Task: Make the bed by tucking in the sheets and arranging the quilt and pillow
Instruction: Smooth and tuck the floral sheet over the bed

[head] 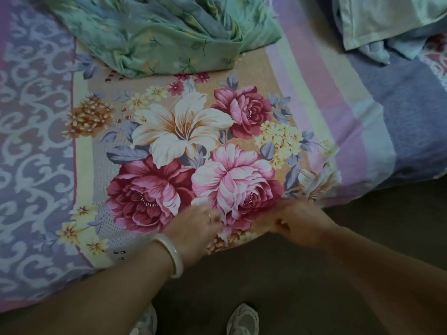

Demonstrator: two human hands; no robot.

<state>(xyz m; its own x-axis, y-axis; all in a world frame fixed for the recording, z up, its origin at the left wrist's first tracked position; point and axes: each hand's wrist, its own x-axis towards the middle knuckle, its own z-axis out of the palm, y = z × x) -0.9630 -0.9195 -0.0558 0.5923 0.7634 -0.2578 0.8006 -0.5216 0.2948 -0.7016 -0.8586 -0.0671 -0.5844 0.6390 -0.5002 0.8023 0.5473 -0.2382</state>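
sheet, printed with big red, pink and cream flowers on a tan ground, lies spread flat and fills the middle of the view. a purple scroll pattern runs down its side at 9 o'clock, and pale lilac and cream stripes run down toward 3 o'clock. its near edge drops over toward the floor at 6 o'clock.

both hands meet at that near edge, close together but apart. the left hand lies on the sheet just at 7 o'clock of the pink flower, back upward, with a ring on one finger and a pale bracelet on the wrist. its fingers are blurred, so i cannot tell whether they press flat or nip the cloth. the right hand, at 5 o'clock of the same flower, has its fingers curled and thumb tucked in, pinching the edge of the sheet.

the quilt, green with a faint leaf print, sits bunched in a heap on the sheet at 12 o'clock. the pillow, pale and crumpled, lies at 1 o'clock, well apart from the hands. a blue-grey cloth lies at 3 o'clock beside the stripes.

two light shoes stand on the floor at 6 o'clock.
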